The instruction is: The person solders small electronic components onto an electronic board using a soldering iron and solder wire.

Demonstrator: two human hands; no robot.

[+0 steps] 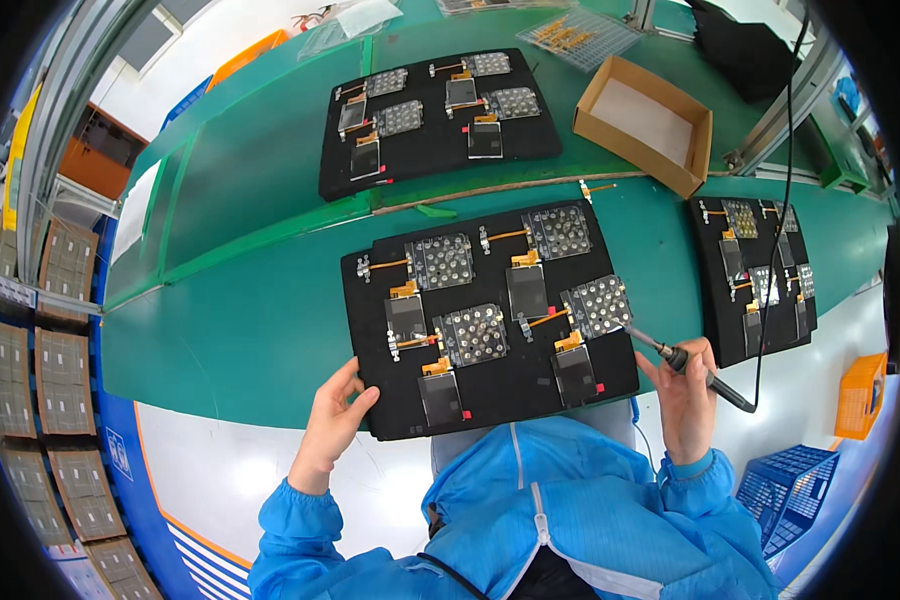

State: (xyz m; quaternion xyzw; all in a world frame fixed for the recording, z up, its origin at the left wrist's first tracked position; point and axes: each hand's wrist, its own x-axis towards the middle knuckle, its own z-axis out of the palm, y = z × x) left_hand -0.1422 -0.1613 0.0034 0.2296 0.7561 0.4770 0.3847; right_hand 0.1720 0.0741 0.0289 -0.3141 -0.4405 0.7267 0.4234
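In front of me lies a black foam board (530, 385) with several small circuit boards, orange flex cables and little display screens set on it. My left hand (332, 415) holds the board's left edge, thumb toward the top. A soldering iron (678, 357) is in my right hand (688, 400), by the board's right edge. The iron's tip points left, at the lower corner of the right-hand circuit board (597, 305); whether it touches cannot be told. The lower right display (574, 375) sits just below that circuit board.
Similar loaded foam boards lie behind (435, 160) and at right (722, 320). An open cardboard box (642, 120) and a clear tray (582, 38) stand farther back. The iron's black cable (782, 210) hangs at right. A blue crate (785, 490) is below the green table (230, 330).
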